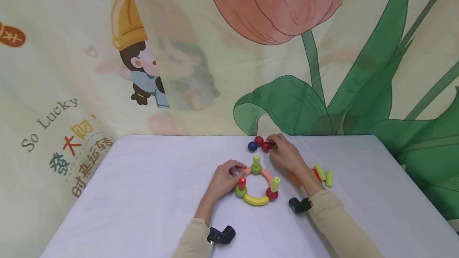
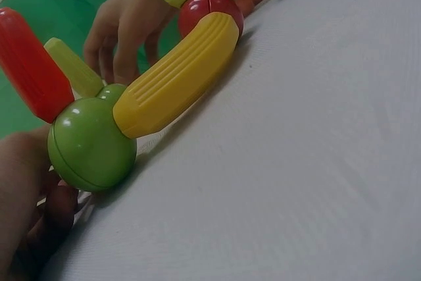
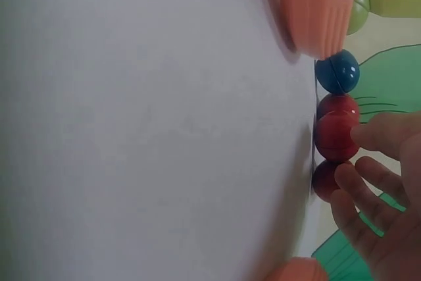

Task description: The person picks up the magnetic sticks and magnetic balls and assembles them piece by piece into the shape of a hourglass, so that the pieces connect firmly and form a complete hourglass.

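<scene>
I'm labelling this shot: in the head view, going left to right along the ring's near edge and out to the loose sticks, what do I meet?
Left hand → green ball with red peg → yellow curved piece → red ball with light-green peg → black wrist camera → loose light-green sticks.

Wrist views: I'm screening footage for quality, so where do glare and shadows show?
Left wrist: small highlights on the green ball, a soft shadow beside the yellow curved piece; right wrist: a tiny highlight on the blue ball, a soft shadow beside the coral piece.
</scene>
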The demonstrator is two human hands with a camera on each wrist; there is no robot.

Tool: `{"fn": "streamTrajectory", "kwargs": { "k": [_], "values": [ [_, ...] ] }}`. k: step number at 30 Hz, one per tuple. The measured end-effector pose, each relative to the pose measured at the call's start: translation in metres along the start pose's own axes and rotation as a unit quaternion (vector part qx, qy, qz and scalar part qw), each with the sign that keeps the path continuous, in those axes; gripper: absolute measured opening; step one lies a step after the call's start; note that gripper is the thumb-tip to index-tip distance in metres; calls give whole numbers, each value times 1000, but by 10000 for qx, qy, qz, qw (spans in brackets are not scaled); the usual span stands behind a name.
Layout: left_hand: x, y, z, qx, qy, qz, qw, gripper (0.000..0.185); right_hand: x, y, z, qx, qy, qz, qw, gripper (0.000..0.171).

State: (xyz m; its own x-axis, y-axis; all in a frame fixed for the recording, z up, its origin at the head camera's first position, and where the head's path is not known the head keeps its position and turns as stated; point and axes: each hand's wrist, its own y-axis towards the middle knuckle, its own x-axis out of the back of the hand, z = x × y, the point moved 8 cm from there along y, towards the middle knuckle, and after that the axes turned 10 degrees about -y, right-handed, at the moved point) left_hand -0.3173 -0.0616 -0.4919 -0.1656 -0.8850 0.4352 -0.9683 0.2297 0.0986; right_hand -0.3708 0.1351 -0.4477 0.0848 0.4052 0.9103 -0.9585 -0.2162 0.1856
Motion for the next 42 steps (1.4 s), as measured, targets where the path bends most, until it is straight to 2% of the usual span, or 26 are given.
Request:
{"fn": "streamTrajectory", "kwargs": {
  "k": [12,21,28,32,42],
  "values": [
    [0,0,0,-83,68,-34,9999,17,-6,8,8,306,-275,102,9991,36],
    [0,0,-3,-152,65,-38,9999,17,-12,9,7,86,-262,412,9988,33],
    [0,0,-3,-127,61,-38,9999,17,-14,10,6,53,-327,469,9983,31],
    [-1,0,-4,-157,41,-33,9999,17,-13,9,5,14,-174,450,9988,31],
    [-1,1,-1,-129,148,-42,9998,18,0,3,8,136,607,249,9978,32]
  ]
}}
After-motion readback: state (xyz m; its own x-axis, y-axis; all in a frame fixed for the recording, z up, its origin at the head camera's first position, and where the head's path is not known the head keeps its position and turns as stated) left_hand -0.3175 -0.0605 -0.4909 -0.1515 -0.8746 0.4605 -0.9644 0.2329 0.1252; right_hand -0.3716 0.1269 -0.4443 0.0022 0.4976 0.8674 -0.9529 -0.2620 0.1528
